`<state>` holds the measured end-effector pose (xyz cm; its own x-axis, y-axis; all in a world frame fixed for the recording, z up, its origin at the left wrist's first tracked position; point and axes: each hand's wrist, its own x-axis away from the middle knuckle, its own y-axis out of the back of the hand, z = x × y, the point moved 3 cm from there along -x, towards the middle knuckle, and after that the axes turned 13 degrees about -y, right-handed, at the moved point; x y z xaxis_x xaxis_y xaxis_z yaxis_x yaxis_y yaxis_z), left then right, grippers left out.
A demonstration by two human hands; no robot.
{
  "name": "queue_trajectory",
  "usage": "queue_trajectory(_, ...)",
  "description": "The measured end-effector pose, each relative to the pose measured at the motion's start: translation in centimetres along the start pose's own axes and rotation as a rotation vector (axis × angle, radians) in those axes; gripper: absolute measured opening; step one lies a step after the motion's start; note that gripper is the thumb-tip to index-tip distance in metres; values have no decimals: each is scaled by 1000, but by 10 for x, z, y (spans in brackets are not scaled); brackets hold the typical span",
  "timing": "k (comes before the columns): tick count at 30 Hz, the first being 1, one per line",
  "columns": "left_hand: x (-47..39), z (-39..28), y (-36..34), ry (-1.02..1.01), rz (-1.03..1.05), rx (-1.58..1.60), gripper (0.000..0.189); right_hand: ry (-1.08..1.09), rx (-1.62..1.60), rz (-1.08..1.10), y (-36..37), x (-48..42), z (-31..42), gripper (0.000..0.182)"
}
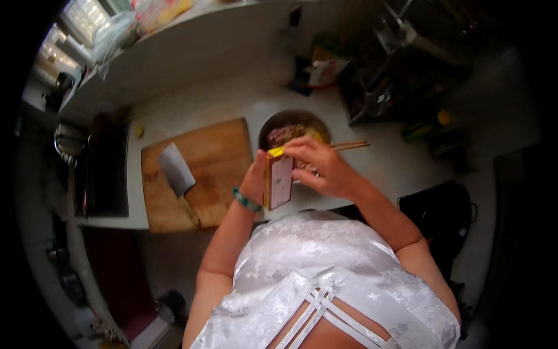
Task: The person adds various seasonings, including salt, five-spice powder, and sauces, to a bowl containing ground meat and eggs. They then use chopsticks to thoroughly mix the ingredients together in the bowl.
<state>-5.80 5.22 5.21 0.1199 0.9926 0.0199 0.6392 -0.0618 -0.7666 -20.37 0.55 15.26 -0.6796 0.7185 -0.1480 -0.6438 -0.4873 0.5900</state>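
My left hand (256, 179), with a green bangle at its wrist, grips a yellow and white cardboard box (280, 182) from its left side. The fingers of my right hand (316, 165) touch the box's yellow top end. Behind the box and my right hand is a round metal bowl (269, 118) holding what looks like minced meat (283, 134) with something yellow at its right; the hand hides part of it. A pair of chopsticks (352, 145) sticks out over the bowl's right side. A cleaver (176, 169) lies on the wooden cutting board (222, 152) at the left.
A sink (107, 174) is left of the board. Back right stand a dark rack (370, 94) and a bottle with a yellow cap (444, 117). A black pan (440, 213) sits at the right. Plastic bags (115, 37) lie on the ledge above.
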Motion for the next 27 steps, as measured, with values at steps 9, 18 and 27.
queue_trajectory(9, -48, 39, -47, -138, 30, 70, 72, -114, -273, 83, 47, 26, -43, 64)
queue_trajectory(18, -96, 48, -100, -233, -17, 64, 61, -89, -167, -110, 96, 28, -78, 66)
queue_trajectory(27, -127, 78, -121, -157, 18, -8, 55, -70, -192, -206, 133, 34, -112, 49)
